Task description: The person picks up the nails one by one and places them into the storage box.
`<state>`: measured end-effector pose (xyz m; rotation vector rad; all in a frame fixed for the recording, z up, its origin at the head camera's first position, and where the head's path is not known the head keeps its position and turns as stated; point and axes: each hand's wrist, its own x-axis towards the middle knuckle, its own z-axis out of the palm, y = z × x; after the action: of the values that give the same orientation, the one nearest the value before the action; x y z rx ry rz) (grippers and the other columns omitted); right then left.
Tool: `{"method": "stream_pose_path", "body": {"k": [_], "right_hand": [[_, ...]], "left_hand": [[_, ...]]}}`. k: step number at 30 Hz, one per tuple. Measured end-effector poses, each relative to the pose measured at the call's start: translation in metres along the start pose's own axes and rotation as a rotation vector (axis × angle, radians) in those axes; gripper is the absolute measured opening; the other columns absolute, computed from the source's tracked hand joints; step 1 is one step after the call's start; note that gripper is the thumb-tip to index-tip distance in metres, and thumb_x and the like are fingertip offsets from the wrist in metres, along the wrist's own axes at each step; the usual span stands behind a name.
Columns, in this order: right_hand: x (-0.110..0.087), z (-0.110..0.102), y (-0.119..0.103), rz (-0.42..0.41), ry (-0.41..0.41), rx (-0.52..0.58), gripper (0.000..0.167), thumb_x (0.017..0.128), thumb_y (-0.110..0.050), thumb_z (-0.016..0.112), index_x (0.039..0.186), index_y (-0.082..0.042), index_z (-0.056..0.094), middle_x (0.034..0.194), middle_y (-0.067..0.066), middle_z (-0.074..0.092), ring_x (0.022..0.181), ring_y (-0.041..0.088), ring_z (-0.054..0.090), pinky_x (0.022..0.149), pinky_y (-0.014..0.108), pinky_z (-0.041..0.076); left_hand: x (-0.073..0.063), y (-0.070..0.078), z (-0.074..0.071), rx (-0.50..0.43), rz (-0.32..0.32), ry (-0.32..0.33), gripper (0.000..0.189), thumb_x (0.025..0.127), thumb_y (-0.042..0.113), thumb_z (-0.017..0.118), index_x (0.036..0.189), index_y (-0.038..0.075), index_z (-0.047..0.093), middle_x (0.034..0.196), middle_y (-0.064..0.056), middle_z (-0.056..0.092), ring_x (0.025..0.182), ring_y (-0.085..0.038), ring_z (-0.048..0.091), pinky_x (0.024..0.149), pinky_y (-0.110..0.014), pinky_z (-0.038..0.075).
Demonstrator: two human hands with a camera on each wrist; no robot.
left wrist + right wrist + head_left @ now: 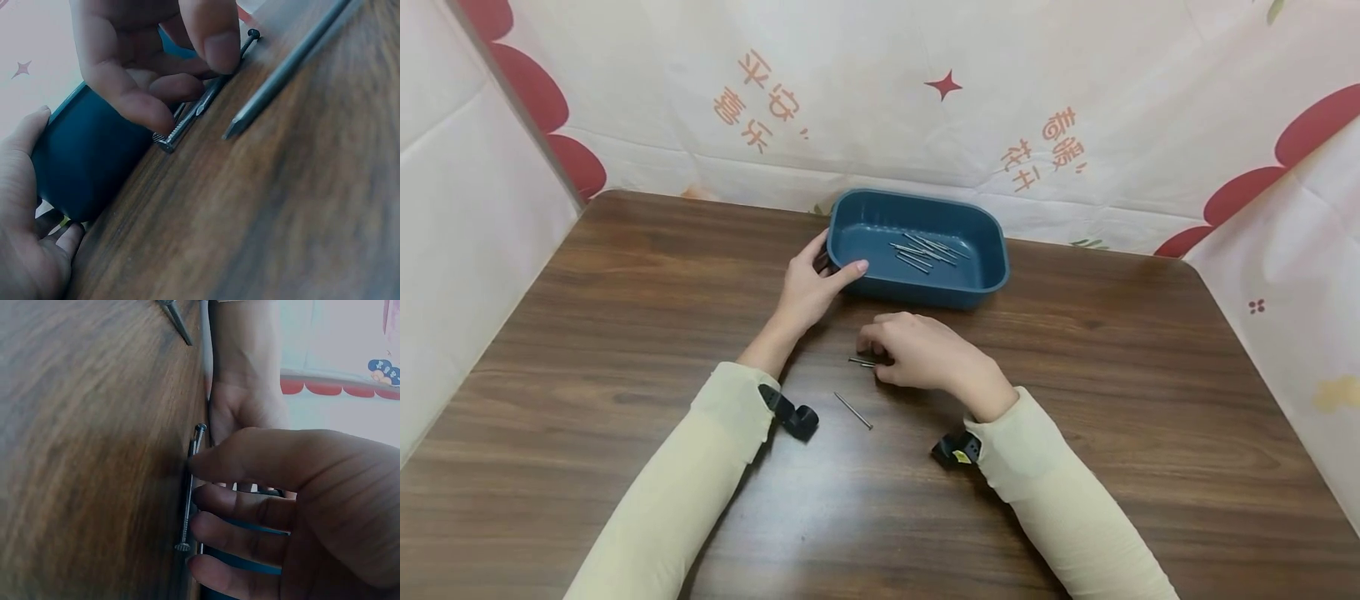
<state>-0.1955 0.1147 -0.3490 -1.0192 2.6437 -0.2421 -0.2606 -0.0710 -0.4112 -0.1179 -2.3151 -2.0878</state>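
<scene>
My left hand (807, 287) grips the left end of a blue plastic box (917, 292), its thumb over the rim. Inside the box lies a loose heap of metal nails (927, 252). In front of the box, my right hand (928, 354) is low over the table, thumb and fingertips curled about a few nails (186, 515) at the wood surface. The heads of these nails poke out past the fingers in the right wrist view. Another nail (853, 411) lies alone on the table, nearer to me, between the two wrists.
The brown wood-grain table (1150, 375) reaches out on both sides. A pale printed cloth (880, 100) hangs behind its back edge, close to the box. Black wrist cameras (801, 422) sit on both cuffs.
</scene>
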Motion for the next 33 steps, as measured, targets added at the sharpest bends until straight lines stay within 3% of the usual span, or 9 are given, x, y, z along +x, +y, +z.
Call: {"method": "stream_pose_path", "body": {"k": [8, 33], "right_hand": [[0.003, 0.004, -0.005, -0.007, 0.019, -0.039, 0.027, 0.087, -0.007, 0.073, 0.113, -0.014, 0.069, 0.093, 0.0, 0.064, 0.078, 0.014, 0.056, 0.068, 0.028, 0.05], [0.008, 0.012, -0.007, 0.02, 0.057, -0.109, 0.021, 0.084, -0.004, 0.072, 0.101, -0.015, 0.065, 0.091, -0.001, 0.063, 0.076, 0.014, 0.056, 0.069, 0.031, 0.052]], "left_hand": [[0.0, 0.001, 0.0, -0.004, 0.004, -0.001, 0.084, 0.088, 0.036, 0.079, 0.158, 0.018, 0.036, 0.159, -0.009, 0.044, 0.145, -0.023, 0.047, 0.119, -0.04, 0.041], [0.0, 0.001, 0.0, -0.004, 0.008, -0.002, 0.083, 0.089, 0.035, 0.078, 0.158, 0.018, 0.035, 0.159, -0.008, 0.044, 0.145, -0.021, 0.046, 0.119, -0.038, 0.041]]}}
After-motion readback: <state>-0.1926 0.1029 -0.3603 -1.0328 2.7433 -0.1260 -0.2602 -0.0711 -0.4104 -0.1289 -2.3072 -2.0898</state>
